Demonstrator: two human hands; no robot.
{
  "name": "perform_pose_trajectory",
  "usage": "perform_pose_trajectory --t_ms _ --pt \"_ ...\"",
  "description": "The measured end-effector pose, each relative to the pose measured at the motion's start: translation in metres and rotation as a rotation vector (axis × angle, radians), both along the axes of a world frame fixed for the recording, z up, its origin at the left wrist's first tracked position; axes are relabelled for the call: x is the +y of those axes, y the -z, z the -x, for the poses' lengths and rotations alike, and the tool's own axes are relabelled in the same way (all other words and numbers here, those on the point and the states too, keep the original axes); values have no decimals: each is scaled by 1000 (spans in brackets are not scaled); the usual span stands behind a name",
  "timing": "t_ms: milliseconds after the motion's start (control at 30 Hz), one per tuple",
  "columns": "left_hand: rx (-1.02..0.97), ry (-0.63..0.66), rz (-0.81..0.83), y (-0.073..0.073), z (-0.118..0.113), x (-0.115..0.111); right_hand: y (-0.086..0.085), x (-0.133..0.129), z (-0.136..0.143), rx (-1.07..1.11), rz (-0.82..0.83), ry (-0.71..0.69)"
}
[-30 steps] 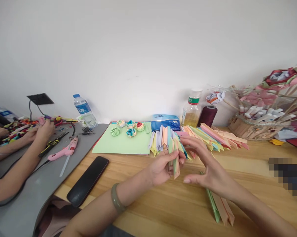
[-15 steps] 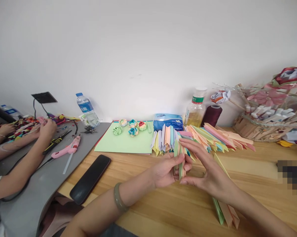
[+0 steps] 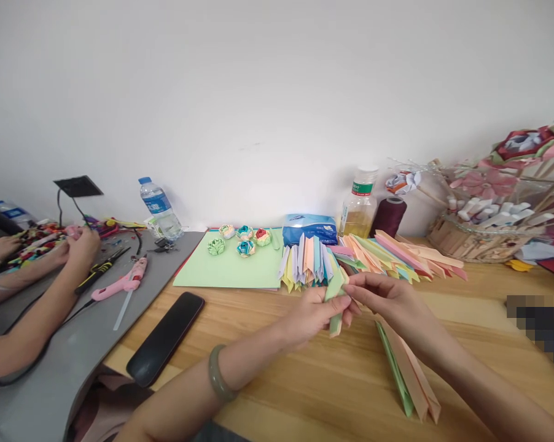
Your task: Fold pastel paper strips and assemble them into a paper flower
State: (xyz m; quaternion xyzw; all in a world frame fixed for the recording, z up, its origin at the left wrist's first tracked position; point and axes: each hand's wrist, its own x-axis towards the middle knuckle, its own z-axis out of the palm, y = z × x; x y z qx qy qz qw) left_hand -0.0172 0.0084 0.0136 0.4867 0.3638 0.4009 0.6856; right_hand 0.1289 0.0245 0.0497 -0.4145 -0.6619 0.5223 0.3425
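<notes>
My left hand (image 3: 320,312) is closed around a small stack of folded paper strips (image 3: 335,301), green on top with peach showing at its edges. At the stack's upper right, my right hand (image 3: 382,291) pinches its edge between thumb and fingers. Just behind my hands stand upright folded papers (image 3: 307,261) in lilac, peach, blue and yellow. More folded strips (image 3: 387,255) in pink, peach and green fan out to the right. Below my right forearm lie peach folded strips (image 3: 413,371) beside a green folded strip (image 3: 394,368).
Paper flowers (image 3: 245,248) rest on green sheets (image 3: 226,276). A phone (image 3: 165,337) lies left of my forearm. Behind are a tissue pack (image 3: 309,228), a bottle (image 3: 357,205), thread (image 3: 390,215) and a basket (image 3: 470,240). A co-worker's hands (image 3: 81,248) work near a pink glue gun (image 3: 124,282).
The stack in my left hand has turned so its broad green face shows. My right hand has gone from spread around the stack to pinching its upper edge.
</notes>
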Motion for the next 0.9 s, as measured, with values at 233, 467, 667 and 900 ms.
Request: perform_pose_trajectory --t_ms 233,467,667,900 --pt "8 -106 24 -2 3 3 1 10 -12 49 -52 229" --pt "-110 -184 204 2 3 8 3 4 -5 56 5 135" --pt "-49 -27 187 0 -3 4 9 1 6 56 105 52" --pt "-196 91 179 0 2 2 14 8 1 85 -1 67"
